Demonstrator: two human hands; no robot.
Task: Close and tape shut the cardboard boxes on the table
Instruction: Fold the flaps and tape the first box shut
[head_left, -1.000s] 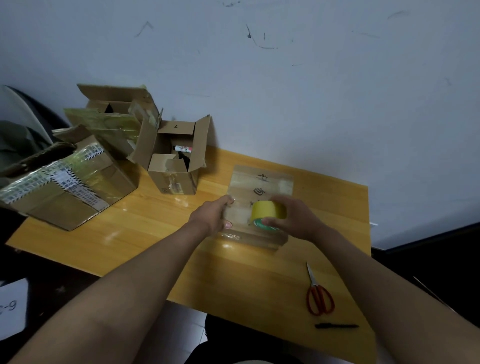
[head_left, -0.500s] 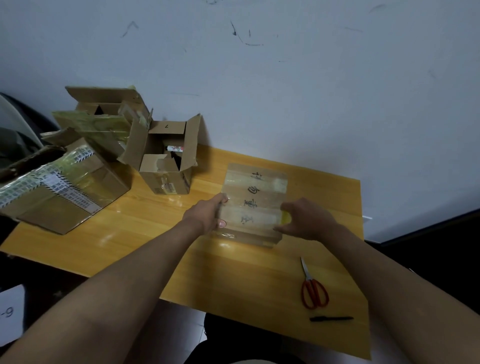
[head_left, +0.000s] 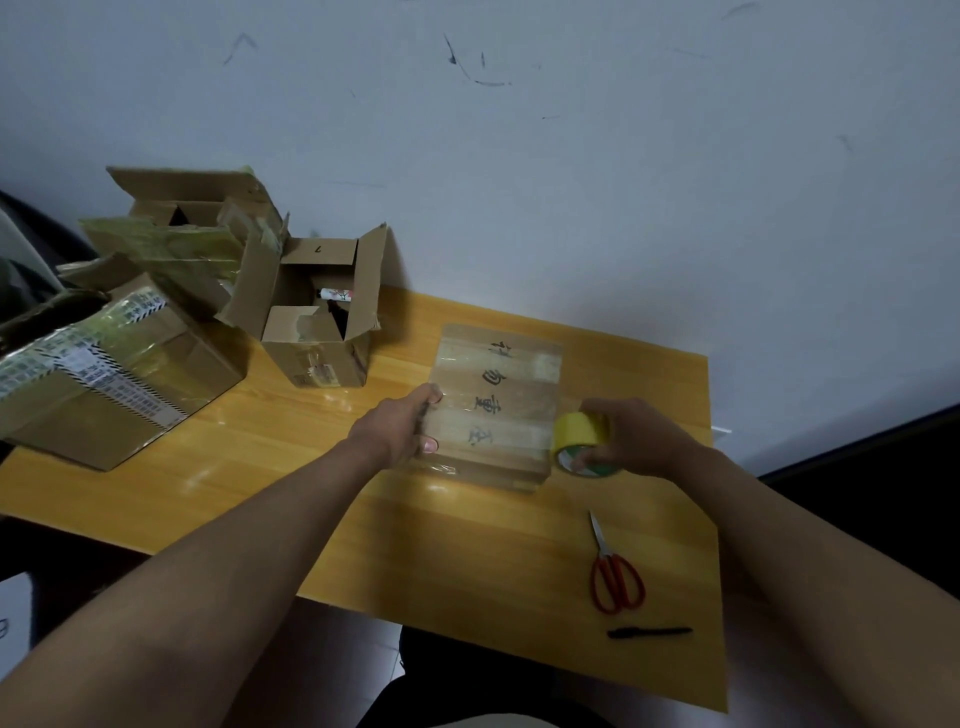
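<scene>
A closed cardboard box (head_left: 496, 400) with black handwriting and clear tape bands on top sits mid-table. My left hand (head_left: 397, 428) grips its left edge, thumb on the near side. My right hand (head_left: 631, 441) holds a yellow tape roll (head_left: 574, 441) just off the box's right side, near the table surface. A small open box (head_left: 322, 332) with raised flaps stands to the left, a marker-like item inside.
A large taped box (head_left: 104, 384) lies at the far left, with another open box (head_left: 182, 218) behind it by the wall. Red scissors (head_left: 615, 574) and a black pen (head_left: 649, 632) lie near the wooden table's (head_left: 441, 545) front right corner.
My right hand carried the yellow tape roll from the top of the box across to its right side and down. My left hand kept its grip on the left edge.
</scene>
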